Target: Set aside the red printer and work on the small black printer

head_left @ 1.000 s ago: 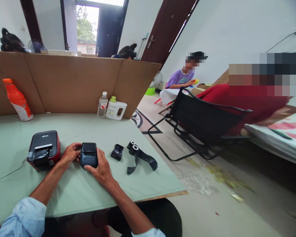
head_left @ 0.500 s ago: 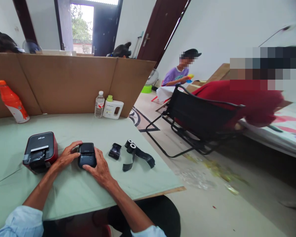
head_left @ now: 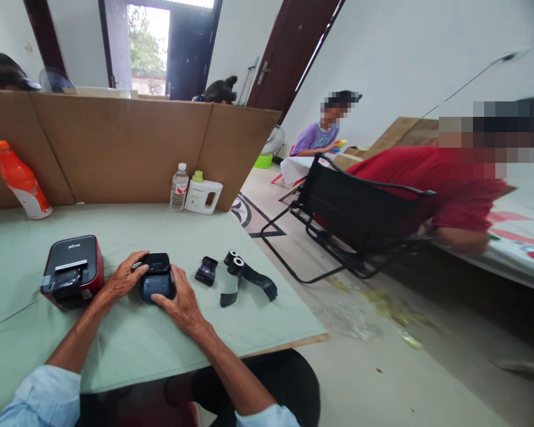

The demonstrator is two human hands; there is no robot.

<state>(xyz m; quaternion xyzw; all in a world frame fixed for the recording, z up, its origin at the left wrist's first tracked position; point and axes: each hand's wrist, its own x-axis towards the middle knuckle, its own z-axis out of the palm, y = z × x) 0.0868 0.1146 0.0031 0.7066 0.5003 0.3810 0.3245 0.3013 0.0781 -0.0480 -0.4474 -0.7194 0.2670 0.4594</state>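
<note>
A small black device, like a portable label printer, rests on the table between my hands. Its upper part looks lifted, and a dark gap shows below it. My left hand grips the upper left side, fingers at the far corner and thumb on the raised part. My right hand clasps the right side, its thumb on the near face. To the left stands a larger black and red printer. On the right lie a small black wrapped item and rolls of black ribbon, partly unwound.
A cardboard screen edges the back of the green-covered table. Before it stand an orange bottle, a clear water bottle and a white jug. Right of the table, a person in red sits in a black chair.
The upper part of the small black device has tilted up, and a gap has opened. My left thumb has shifted onto that part. The person in red has moved an arm.
</note>
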